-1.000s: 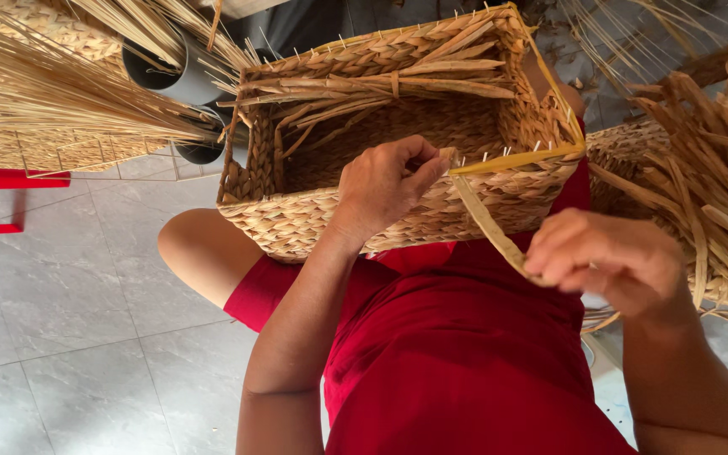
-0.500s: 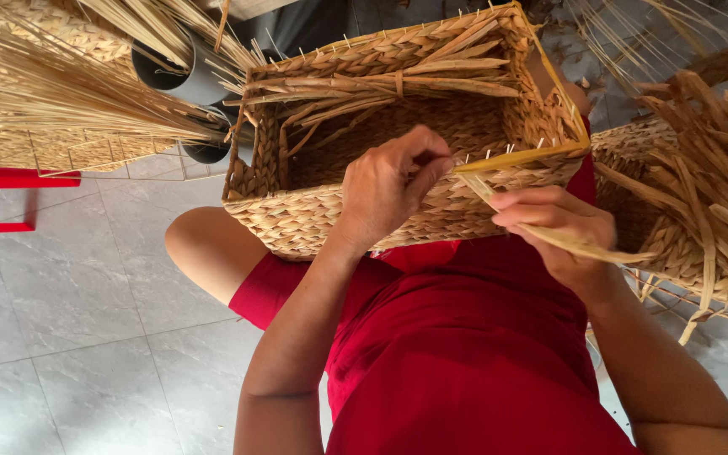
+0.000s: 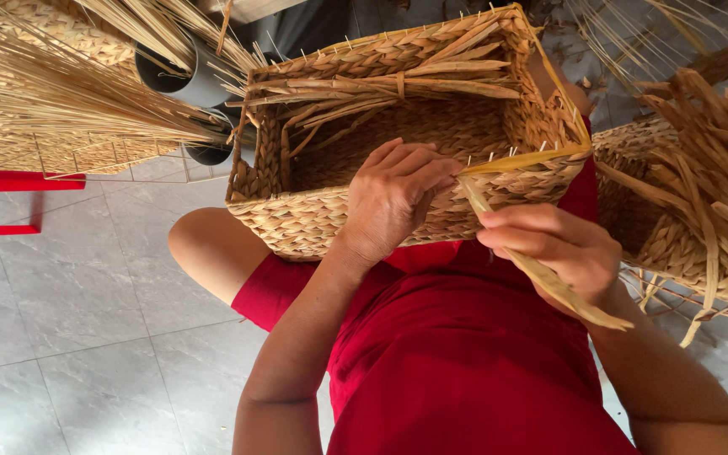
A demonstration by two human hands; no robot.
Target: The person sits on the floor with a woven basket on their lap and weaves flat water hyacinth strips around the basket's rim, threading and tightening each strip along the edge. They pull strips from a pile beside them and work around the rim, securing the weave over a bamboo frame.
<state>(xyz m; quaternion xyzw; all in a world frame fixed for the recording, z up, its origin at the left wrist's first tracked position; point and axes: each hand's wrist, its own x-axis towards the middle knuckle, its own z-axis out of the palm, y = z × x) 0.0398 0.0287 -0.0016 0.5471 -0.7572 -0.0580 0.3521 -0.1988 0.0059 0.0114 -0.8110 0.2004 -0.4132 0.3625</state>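
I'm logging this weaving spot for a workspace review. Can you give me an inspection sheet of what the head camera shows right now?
Surface: grey tiled floor; the rectangular woven basket rests on the person's lap.
Job's things: a flat straw strand runs from the basket's near rim down through the right hand.
Clutter: loose dried stalks at upper left; a second woven basket with loose strands at right.
Hands: left hand presses on the near rim where the strand starts; right hand grips the strand.
Cables: nothing seen.
Surroundings: dark tubes behind the stalks; red frame at left edge.
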